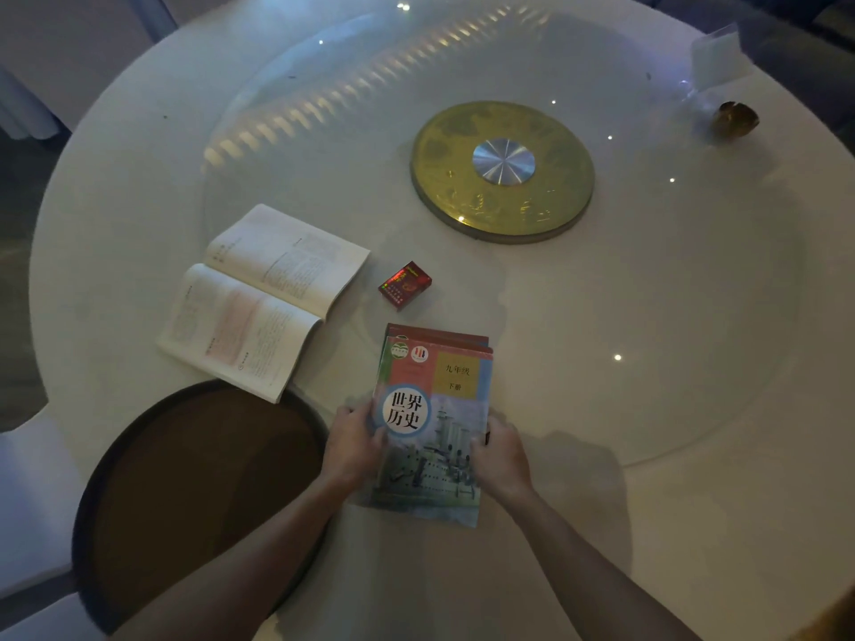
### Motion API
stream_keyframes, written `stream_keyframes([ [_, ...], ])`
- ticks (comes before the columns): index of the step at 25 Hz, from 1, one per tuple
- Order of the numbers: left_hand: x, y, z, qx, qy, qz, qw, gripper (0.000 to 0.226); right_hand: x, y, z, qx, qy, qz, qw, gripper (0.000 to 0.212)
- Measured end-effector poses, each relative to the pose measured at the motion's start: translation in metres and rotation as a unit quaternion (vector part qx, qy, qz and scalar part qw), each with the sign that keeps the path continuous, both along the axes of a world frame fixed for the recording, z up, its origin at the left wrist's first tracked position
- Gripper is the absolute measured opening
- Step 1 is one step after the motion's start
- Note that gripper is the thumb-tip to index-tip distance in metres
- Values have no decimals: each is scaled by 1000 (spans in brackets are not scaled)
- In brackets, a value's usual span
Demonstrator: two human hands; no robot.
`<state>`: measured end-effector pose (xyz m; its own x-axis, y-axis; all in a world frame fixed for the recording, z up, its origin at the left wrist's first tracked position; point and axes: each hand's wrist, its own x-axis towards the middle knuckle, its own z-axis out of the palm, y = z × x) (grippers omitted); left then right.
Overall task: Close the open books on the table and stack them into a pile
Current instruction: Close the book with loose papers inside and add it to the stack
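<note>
1. The closed book (430, 427) with the ship cover lies on the pile (439, 339) near the desk (647, 525) edge, slightly askew; another closed cover shows beneath its far end.
2. The open book (266, 300) lies well apart, left and beyond, still to be closed.
3. I judge the top book could slide off if I nudge unevenly.
4. My left hand (352, 444) and right hand (499, 455) press its two long edges, fingers curled on, neither grip wrapped fully round it.
</note>
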<state>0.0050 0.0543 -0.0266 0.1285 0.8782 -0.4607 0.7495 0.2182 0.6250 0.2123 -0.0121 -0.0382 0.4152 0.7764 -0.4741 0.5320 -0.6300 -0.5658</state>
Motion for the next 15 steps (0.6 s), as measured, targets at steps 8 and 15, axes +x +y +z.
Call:
stream_keyframes([
  [8,4,14,-1,15,-30,25,999,29,0,14,6,-31,-52,-33,998,18],
  [15,7,23,-10,24,0,20,1000,20,5,27,-4,-36,8,-127,991,24],
])
